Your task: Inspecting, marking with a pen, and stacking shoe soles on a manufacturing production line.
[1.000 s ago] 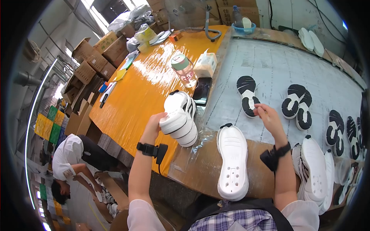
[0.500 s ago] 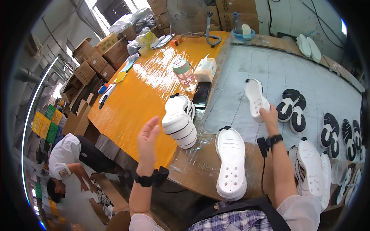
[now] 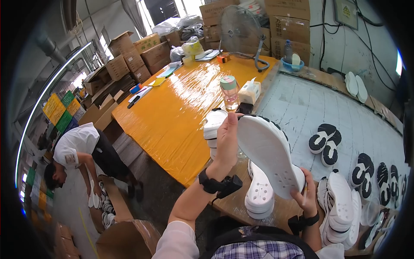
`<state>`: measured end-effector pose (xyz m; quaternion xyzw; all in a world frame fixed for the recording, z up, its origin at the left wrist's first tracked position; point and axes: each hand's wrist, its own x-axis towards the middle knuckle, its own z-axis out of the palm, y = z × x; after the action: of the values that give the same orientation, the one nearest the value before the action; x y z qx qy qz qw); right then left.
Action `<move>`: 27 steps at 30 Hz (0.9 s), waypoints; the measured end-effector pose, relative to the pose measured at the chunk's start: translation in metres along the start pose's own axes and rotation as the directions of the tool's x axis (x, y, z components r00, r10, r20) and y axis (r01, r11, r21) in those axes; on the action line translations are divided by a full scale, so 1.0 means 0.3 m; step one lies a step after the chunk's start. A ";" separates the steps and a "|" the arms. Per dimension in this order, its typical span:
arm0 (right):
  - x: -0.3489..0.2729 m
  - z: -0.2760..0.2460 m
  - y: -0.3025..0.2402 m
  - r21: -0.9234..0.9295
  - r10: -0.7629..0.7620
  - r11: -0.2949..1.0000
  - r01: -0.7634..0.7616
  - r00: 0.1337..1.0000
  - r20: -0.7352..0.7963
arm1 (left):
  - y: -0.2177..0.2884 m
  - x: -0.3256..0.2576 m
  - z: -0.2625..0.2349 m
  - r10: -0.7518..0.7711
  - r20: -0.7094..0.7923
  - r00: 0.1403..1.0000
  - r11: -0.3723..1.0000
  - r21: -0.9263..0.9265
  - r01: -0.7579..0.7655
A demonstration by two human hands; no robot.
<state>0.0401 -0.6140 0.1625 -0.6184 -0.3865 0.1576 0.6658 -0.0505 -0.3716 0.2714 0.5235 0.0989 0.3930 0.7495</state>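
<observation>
A white shoe sole with a black toe edge is held up tilted between my two hands, its inner face with small holes near the heel toward me. My left hand grips it at the toe end, fingers partly hidden behind it. At the heel, my right hand holds the other end between thumb and fingers. Below the held sole, a stack of white soles lies on the brown bench edge. Behind my left hand another stack of white soles is partly covered. More white soles are piled beside my right wrist.
Black-and-white soles lie on the grey work surface to the right. An orange table bears a bottle and a tissue pack. A fan stands behind. At left, a person bends over a box of shoes.
My right hand has brought the sole from the grey surface toward me. My left hand, open before, has moved right and taken hold of its toe end. The view has shifted.
</observation>
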 end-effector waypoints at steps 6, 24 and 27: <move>0.010 0.007 0.036 -0.525 -0.449 0.763 0.377 0.893 -0.012 | 0.044 -0.052 0.016 -0.155 0.041 0.987 0.984 -0.080 0.157; -0.045 -0.003 -0.122 0.456 0.278 0.814 -0.360 0.931 0.238 | 0.006 -0.173 0.111 0.030 0.265 0.964 0.996 -0.093 -0.006; -0.056 0.042 -0.164 0.493 0.125 0.846 -0.200 0.975 0.181 | -0.052 -0.231 0.118 -0.050 0.228 0.972 0.997 -0.048 0.062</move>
<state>0.0070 -0.6258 0.2027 -0.4385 -0.3238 0.3536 0.7602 -0.0698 -0.4467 0.2551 0.5412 0.0169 0.3121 0.7806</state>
